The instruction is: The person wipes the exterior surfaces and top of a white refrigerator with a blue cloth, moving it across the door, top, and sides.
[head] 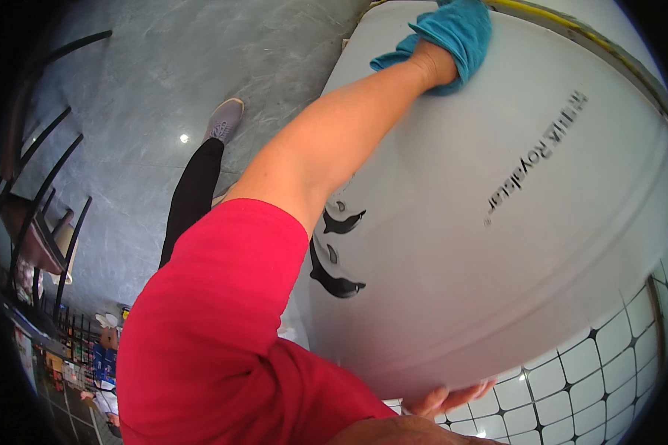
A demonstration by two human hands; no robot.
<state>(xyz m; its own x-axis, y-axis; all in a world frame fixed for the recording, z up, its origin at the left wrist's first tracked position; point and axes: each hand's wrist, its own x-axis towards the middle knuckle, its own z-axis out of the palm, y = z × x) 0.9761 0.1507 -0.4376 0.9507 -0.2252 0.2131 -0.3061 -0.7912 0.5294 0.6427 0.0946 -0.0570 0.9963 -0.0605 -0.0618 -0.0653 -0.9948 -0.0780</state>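
Note:
My left hand is wrapped in a blue cloth (459, 33), and its fingers are hidden inside it. The wrist (431, 61) shows just below the cloth. Hand and cloth press on the smooth panel of a white Royalstar appliance (423, 183), close to its far end. Printed black dolphins (339, 286) mark the panel beside my red sleeve (233, 267). At the panel's near edge my right hand (450, 397) shows only as a few fingers. The edge and my own body hide the rest of it, so its grip is unclear.
A yellow-and-dark strip (567, 21) runs along the panel's far rim. White tiles with dark diamonds (567, 386) lie lower right. Grey marbled floor (161, 67) stretches left, with my leg and shoe (222, 122) on it. Black-legged furniture (33, 233) stands far left; a person (108, 400) is behind.

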